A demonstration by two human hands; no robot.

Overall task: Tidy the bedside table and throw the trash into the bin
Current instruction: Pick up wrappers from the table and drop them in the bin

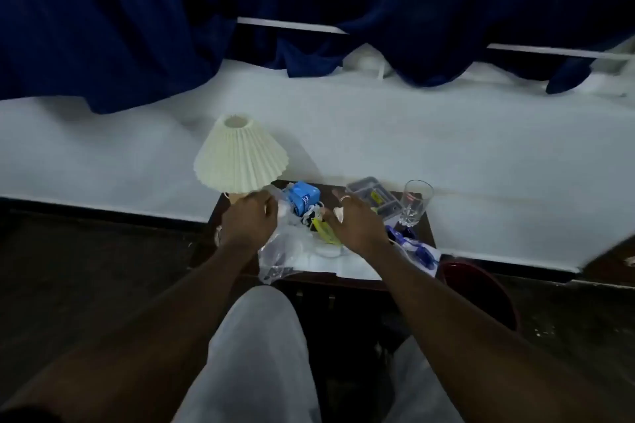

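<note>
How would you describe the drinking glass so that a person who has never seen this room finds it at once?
Find the small dark bedside table against the white wall, with the pleated cream lamp at its left. Go to the opposite, far right corner, beside the clear plastic box. The glass stands upright there, the only tall, transparent item, with a cut pattern at its base.

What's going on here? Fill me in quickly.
A person is clearing a cluttered bedside table. The left hand grips a clear plastic bag that spills over the front edge; the right hand hovers open over the pile. A blue box, a drinking glass, a clear case and a lamp sit on the table. A dark red bin stands on the floor to the right.
</note>
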